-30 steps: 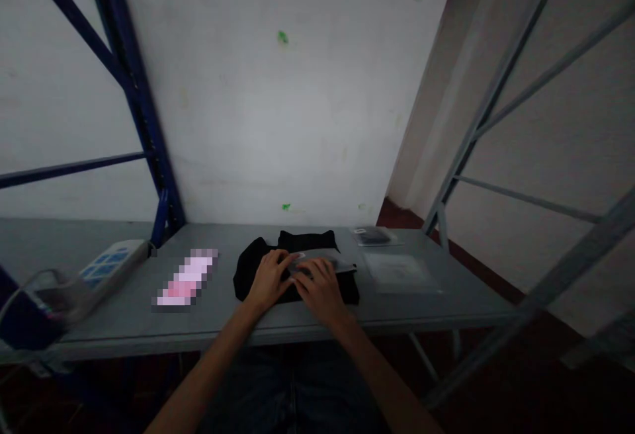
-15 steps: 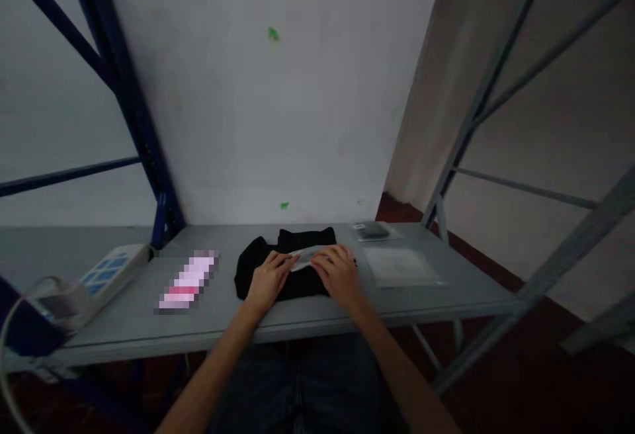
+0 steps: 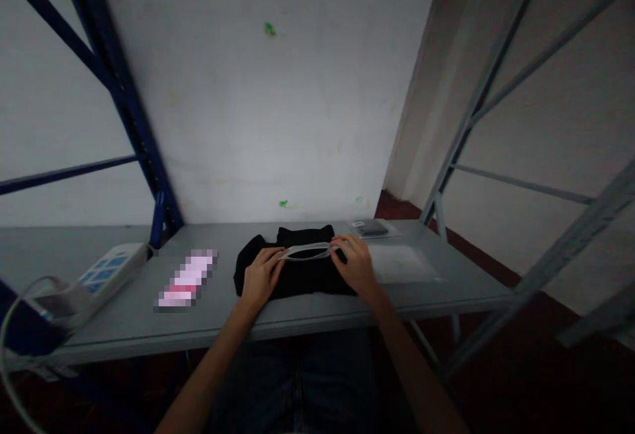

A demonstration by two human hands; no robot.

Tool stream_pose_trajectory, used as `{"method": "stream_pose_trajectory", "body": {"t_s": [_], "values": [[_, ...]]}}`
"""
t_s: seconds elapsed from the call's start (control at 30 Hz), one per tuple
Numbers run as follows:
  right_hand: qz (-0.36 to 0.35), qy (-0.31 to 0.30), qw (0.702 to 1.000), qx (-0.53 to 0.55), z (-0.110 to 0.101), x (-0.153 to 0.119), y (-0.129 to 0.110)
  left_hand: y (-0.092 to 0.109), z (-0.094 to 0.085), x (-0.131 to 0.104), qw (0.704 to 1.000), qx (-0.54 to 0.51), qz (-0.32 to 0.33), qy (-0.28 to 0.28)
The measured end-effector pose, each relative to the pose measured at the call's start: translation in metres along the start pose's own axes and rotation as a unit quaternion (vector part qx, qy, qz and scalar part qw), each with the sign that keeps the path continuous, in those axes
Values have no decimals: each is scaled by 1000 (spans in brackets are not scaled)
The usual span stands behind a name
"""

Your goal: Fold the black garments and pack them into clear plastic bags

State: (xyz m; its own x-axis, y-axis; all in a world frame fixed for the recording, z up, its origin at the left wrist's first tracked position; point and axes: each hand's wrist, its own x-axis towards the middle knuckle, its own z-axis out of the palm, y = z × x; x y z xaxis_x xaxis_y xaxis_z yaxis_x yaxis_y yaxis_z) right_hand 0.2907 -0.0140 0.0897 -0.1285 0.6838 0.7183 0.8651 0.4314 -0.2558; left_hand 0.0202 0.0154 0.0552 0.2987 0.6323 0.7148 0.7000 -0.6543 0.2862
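Note:
A folded black garment (image 3: pixel 302 285) lies on the grey tabletop (image 3: pixel 228 318) in front of me. Just over it, a clear plastic bag (image 3: pixel 307 258) is stretched sideways, its mouth parted into a narrow oval with black showing through. At the left end of this mouth, my left hand (image 3: pixel 261 276) is closed, pinching the edge between thumb and fingers. Opposite it, my right hand (image 3: pixel 356 263) pinches the other end, fingers bent. The lower part of the bag is hard to make out against the black cloth.
Right of the garment lie flat clear plastic bags (image 3: pixel 407 263) and a packed dark item (image 3: pixel 372 228) behind them. On the left are a blurred-out pink rectangle (image 3: pixel 188 278) and a white power strip (image 3: pixel 106 272) with a cable. Metal frame posts (image 3: pixel 459 149) flank the table.
My hands have moved apart, the right one going right and slightly up. Between them the bag's mouth has spread from a crumpled strip into an oval.

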Motion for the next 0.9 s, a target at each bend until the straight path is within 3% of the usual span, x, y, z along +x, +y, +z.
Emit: {"method": "stream_pose_trajectory", "body": {"t_s": [0.17, 0.37, 0.63, 0.9], "values": [[-16, -35, 999, 32, 7, 1, -26, -1, 1, -1, 999, -21, 8, -24], [-36, -105, 994, -16, 13, -8, -31, 0, 4, -1, 993, -64, 71, -64], [-41, -44, 996, -60, 38, -16, -37, 1, 9, -4, 989, -103, 64, -84], [-43, 34, 998, 45, 12, -5, -37, 1, 8, -3, 992, -110, 33, -60]]}}
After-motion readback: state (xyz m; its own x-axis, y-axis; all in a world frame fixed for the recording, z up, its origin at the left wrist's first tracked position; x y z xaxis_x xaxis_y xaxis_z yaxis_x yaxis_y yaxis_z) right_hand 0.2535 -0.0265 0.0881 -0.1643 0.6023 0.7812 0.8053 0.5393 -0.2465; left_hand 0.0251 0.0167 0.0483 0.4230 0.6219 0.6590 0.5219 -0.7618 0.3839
